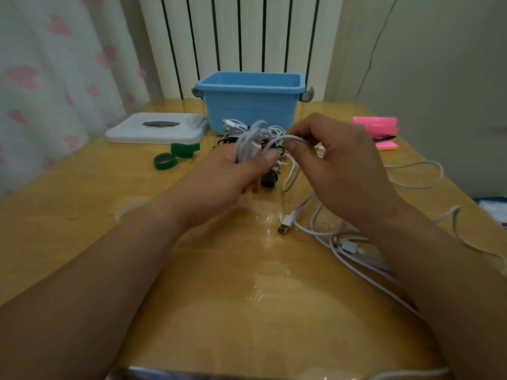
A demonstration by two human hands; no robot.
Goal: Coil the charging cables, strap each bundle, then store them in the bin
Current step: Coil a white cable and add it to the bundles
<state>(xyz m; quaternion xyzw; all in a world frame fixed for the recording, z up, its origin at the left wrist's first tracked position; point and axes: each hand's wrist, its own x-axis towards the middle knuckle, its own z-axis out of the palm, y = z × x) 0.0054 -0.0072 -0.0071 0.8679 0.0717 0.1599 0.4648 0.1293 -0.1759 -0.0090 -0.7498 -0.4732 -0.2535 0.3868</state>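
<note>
Behind hands, blue bin [248, 112], green straps [175, 156], white lid [153, 131]

We see a white cable coil [248, 145] bunched in the left hand [233, 171], with one strand pinched by the right hand [337, 163]. Loose white cables [354, 242] sprawl lower right, and a USB plug [285, 225] lies near centre. The blue bin [249, 105] stands upright behind, lidless, with more white cable [236, 127] just in front. Two green straps [164, 161] sit curled to the left.
</note>
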